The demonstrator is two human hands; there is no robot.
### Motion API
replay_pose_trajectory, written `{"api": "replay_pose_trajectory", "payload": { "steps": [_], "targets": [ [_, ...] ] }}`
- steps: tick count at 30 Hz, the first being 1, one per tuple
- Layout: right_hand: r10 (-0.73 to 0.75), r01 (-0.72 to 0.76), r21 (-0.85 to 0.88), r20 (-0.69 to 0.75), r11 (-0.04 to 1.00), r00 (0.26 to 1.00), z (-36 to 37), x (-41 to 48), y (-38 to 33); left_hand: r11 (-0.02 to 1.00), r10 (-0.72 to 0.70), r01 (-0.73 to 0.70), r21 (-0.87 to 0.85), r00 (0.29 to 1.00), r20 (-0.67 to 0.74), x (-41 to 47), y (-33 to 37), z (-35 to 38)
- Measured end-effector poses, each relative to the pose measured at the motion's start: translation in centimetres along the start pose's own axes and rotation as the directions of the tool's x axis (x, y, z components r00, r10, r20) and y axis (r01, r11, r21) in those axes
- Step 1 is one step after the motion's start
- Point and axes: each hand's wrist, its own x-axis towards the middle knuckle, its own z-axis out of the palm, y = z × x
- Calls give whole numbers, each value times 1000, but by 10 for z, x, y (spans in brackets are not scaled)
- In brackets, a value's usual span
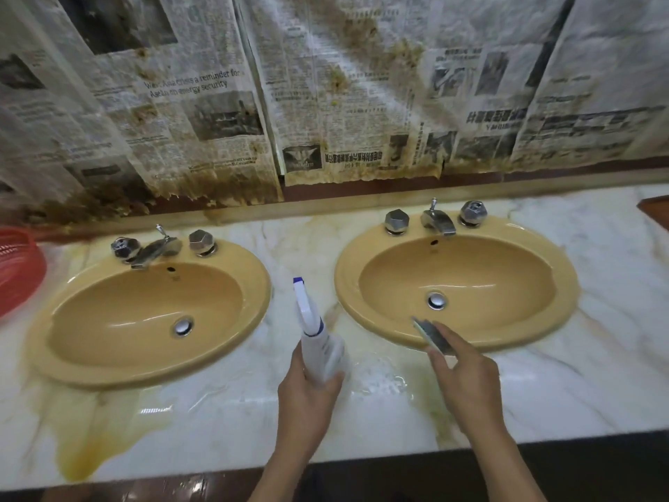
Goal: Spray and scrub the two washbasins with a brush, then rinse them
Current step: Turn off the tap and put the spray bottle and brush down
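Note:
Two oval tan washbasins are set in a marble counter: the left basin [108, 349] and the right basin [506, 277], each with a chrome tap and a shut drain plug. My left hand [307, 400] grips a white spray bottle [318, 342] with a blue-tipped nozzle, held upright over the counter between the basins. My right hand [467, 378] holds a small brush [432, 335] at the near rim of the right basin, bristle end pointing into the bowl.
The marble counter [380, 411] is wet and stained yellow-brown near its front left. Stained newspaper [325, 103] covers the wall behind. A red plastic basket [18, 269] sits at the far left. A dark wooden edge [655, 208] shows at the far right.

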Motion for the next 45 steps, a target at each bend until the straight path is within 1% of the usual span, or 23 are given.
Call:
{"api": "replay_pose_trajectory", "payload": {
  "steps": [2, 4, 8, 11, 13, 15, 18, 22, 26, 30, 34, 37, 41, 45],
  "targets": [
    [8, -8, 30, 9, 1000, 1000, -12, -4, 4, 999, 3, -4, -35, 1000, -27, -21, 3, 11],
    [-15, 13, 48, 39, 999, 999, -18, -9, 4, 998, 3, -7, -55, 998, -65, -36, 3, 14],
    [-93, 78, 95, 158, 992, 983, -9, -20, -8, 995, -25, 6, -102, 983, -182, -62, 2, -1],
    [-179, 159, 94, 274, 983, 945, 6, -31, -23, 988, -74, 30, -149, 953, -295, -85, -5, -22],
    [-219, 208, 70, 343, 976, 914, 19, -41, -33, 988, -89, 37, -148, 930, -357, -101, -15, -41],
    [-267, 272, 44, 388, 961, 882, 32, -54, -43, 988, -95, 37, -148, 908, -407, -116, -27, -62],
    [-312, 326, 45, 431, 944, 847, 54, -77, -61, 983, -112, 29, -180, 877, -468, -132, -45, -93],
    [-354, 381, 38, 469, 924, 809, 94, -112, -89, 978, -136, 36, -206, 859, -494, -153, -74, -139],
    [-373, 402, 51, 489, 914, 788, 141, -158, -126, 982, -141, 54, -183, 851, -505, -175, -105, -199],
    [-398, 407, 93, 487, 909, 778, 186, -208, -158, 984, -138, 59, -169, 855, -500, -188, -132, -259],
    [-391, 392, 106, 494, 914, 777, 216, -249, -179, 990, -113, 55, -127, 854, -508, -196, -146, -312],
    [-392, 390, 112, 490, 914, 779, 234, -261, -193, 991, -121, 72, -117, 859, -498, -189, -153, -342],
    [-382, 379, 102, 454, 920, 805, 262, -254, -217, 981, -162, 83, -176, 849, -503, -160, -164, -374],
    [-364, 350, 111, 412, 930, 836, 308, -237, -246, 985, -128, 53, -167, 865, -484, -109, -168, -405]
  ]
}}
